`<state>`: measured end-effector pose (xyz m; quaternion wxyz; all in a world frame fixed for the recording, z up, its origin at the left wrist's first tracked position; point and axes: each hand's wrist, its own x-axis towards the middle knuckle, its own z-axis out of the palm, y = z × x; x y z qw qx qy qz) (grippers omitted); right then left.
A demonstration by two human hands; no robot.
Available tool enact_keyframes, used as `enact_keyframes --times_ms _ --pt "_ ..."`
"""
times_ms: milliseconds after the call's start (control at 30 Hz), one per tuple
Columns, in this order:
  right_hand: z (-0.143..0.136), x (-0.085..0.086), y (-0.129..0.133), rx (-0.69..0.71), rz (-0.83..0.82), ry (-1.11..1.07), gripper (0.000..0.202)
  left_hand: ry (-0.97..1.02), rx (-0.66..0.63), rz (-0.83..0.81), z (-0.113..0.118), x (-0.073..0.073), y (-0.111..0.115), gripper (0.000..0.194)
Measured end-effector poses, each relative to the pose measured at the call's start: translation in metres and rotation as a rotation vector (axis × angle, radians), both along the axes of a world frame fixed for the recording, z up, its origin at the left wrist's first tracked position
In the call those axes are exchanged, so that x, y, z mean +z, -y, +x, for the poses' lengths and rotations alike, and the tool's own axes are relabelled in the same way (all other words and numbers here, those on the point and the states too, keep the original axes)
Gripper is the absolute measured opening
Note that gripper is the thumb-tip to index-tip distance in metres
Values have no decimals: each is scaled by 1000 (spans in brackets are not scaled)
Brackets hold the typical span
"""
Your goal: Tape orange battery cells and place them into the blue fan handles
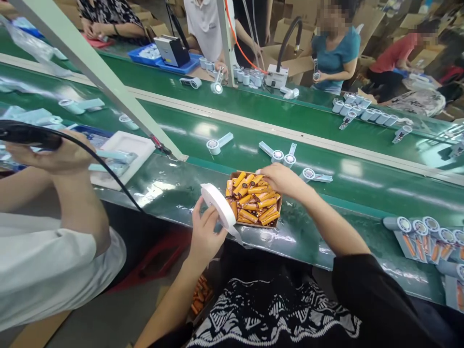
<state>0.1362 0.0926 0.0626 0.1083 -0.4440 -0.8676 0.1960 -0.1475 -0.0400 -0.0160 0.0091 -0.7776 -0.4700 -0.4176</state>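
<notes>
My left hand [208,229] grips a roll of white tape [221,207], tilted on edge, with a loose end hanging by the table's near edge. Just right of the roll, a small cardboard box [258,225] is heaped with orange-wrapped cylindrical batteries [259,198]. My right hand [284,180] is at the box's far right corner, its fingers bent over the batteries there. Its fingertips are partly hidden, so whatever they hold cannot be made out.
Handheld fans [217,144] lie along the green conveyor [246,130] beyond the box. More fan bodies with orange batteries [420,237] stand at right. At left, a co-worker's hand [61,152] holds a black corded tool beside a white tray [143,145]. A slanted metal post [119,96] crosses the left side.
</notes>
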Motion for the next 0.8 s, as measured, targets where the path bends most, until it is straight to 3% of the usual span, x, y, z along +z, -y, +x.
enact_keyframes --times_ms 67,133,233,333,400,467,533,633,800 --pt "-10 -4 -37 149 3 254 30 -16 5 -5 2 0 -2 29" --pt "-15 -10 -55 222 -13 390 30 -44 -1 -15 3 0 -4 29" --pt "-3 -15 -55 139 -33 209 24 -105 -17 -3 4 2 -6 29" --pt "24 -9 -34 -23 -175 -288 34 -183 -55 20 5 10 -9 33" --pt "39 -3 -12 -52 -356 -594 44 -254 -92 13 7 17 -14 39" --pt "48 6 14 -62 -497 -761 53 -326 -134 -2 14 25 -19 43" --pt "53 16 37 -114 -528 -785 56 -380 -177 -4 24 33 -26 48" --pt "62 30 61 -202 -450 -712 47 -438 -233 30 44 40 -34 52" --pt "87 32 73 -273 -343 -669 42 -493 -321 66 72 40 -43 48"
